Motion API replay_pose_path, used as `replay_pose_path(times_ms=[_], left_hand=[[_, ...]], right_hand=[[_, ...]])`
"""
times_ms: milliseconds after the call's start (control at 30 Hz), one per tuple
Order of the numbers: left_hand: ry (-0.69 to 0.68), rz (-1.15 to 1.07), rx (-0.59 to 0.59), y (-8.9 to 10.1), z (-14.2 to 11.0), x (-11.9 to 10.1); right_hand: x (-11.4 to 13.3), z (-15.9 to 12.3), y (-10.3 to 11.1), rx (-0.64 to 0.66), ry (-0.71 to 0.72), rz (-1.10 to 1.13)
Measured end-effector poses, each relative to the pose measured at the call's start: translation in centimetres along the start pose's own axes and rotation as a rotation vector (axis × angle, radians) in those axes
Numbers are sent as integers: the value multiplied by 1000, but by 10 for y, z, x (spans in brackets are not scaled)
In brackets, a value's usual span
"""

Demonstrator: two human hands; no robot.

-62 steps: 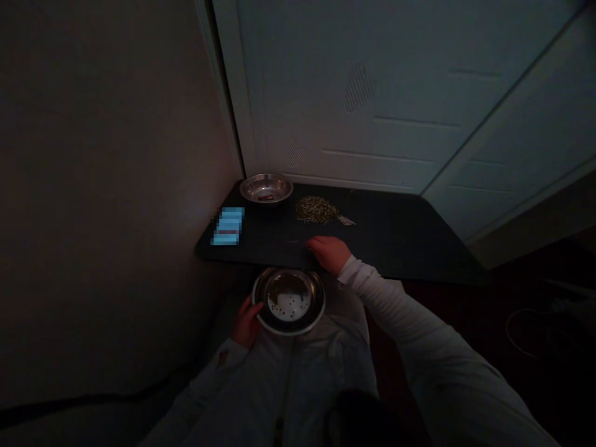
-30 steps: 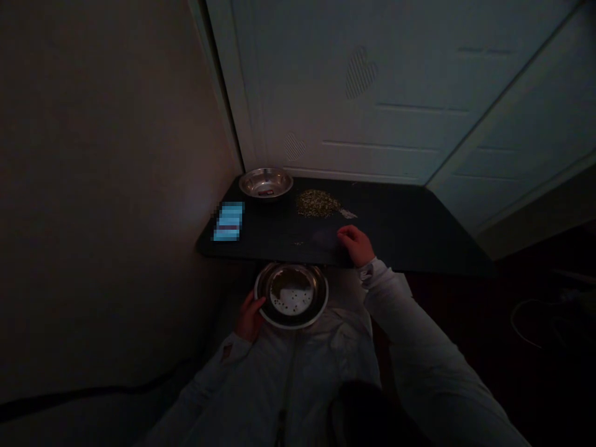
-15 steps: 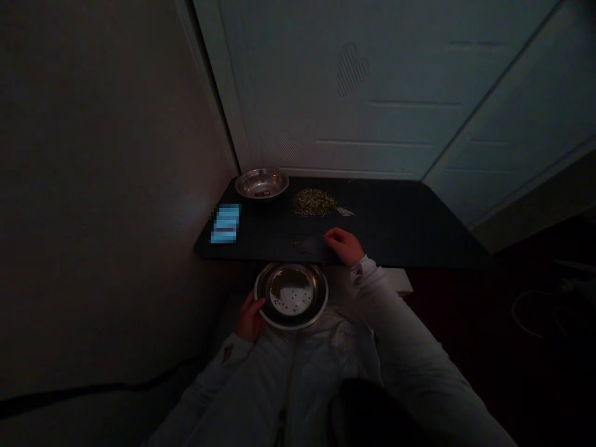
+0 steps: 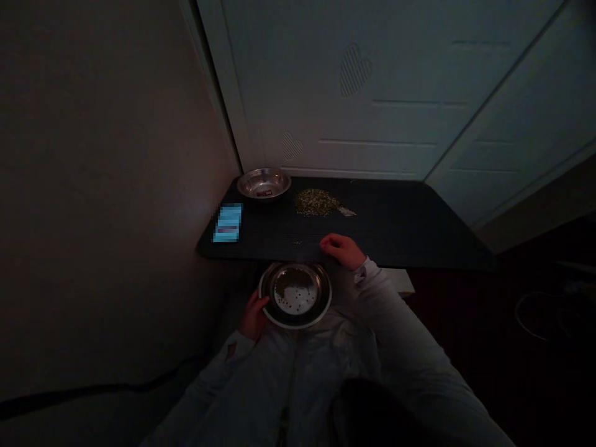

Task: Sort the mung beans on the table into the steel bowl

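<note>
Bowl (image 4: 294, 321) is gripped at its rim by the left hand (image 4: 254, 318); right hand (image 4: 344, 250), pressed together near the worktop (image 4: 395, 223), holds what I cannot tell.

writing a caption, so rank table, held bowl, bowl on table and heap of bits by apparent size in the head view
Table
Held bowl
Bowl on table
Heap of bits
The held bowl looks nearer the camera, so which bowl is truly larger is unsure.

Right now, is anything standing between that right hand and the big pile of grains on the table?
Nothing visible stands between the right hand and the pile of grains; the few loose bits lie off to the left.
</note>
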State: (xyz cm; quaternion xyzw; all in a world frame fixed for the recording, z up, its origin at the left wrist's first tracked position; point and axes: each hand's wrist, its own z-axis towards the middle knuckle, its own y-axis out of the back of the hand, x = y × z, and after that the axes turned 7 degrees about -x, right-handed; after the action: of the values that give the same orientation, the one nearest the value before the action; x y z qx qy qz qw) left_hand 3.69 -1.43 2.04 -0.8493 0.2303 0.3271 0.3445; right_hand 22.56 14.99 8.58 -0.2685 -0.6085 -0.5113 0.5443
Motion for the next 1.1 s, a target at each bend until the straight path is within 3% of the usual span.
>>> replay_pose_path(times_ms=[200,300,600,1100], left_hand=[[-19,28,-1,4,2,2],[-23,27,-4,5,2,3],[-18,23,5,3,2,1],[-25,24,-22,4,3,2]], right_hand=[[-4,16,5,-361,-59,87],[-8,23,6,-427,-42,-14],[-6,17,1,-347,30,-140],[-6,15,1,-250,5,-88]])
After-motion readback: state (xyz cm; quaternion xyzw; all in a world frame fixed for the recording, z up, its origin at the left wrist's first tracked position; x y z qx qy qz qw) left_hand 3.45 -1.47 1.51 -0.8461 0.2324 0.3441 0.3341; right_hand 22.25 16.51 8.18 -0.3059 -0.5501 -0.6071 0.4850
